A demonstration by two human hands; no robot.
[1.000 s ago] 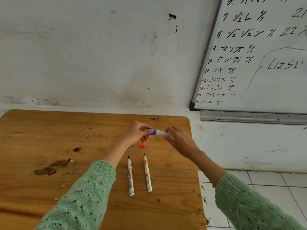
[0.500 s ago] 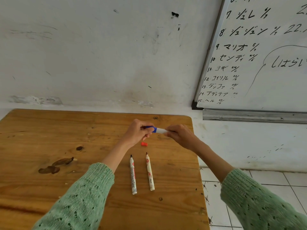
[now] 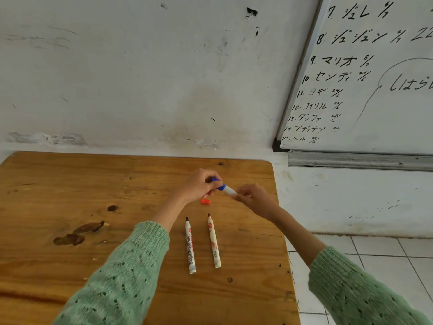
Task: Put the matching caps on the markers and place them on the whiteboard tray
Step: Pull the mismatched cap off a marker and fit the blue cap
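My left hand (image 3: pixel 199 185) grips the blue cap (image 3: pixel 219 184) on one end of a white marker (image 3: pixel 229 190), held above the wooden table (image 3: pixel 70 188). My right hand (image 3: pixel 254 200) pinches the other end of that same marker. A loose red cap (image 3: pixel 205 201) lies on the table just below my left hand. Two uncapped white markers lie side by side nearer to me: the left marker (image 3: pixel 190 246) and the right marker (image 3: pixel 214 241), tips pointing away. The metal whiteboard tray (image 3: pixel 358 160) runs under the whiteboard at the right.
The whiteboard (image 3: pixel 375 78) with black writing hangs on the white wall at the upper right. The table's right edge drops to a tiled floor (image 3: pixel 386 259). Dark stains (image 3: pixel 77 233) mark the wood at the left.
Both hands stay on the blue-capped marker, which has tilted slightly, cap end higher. The two markers and the red cap on the table have not moved.
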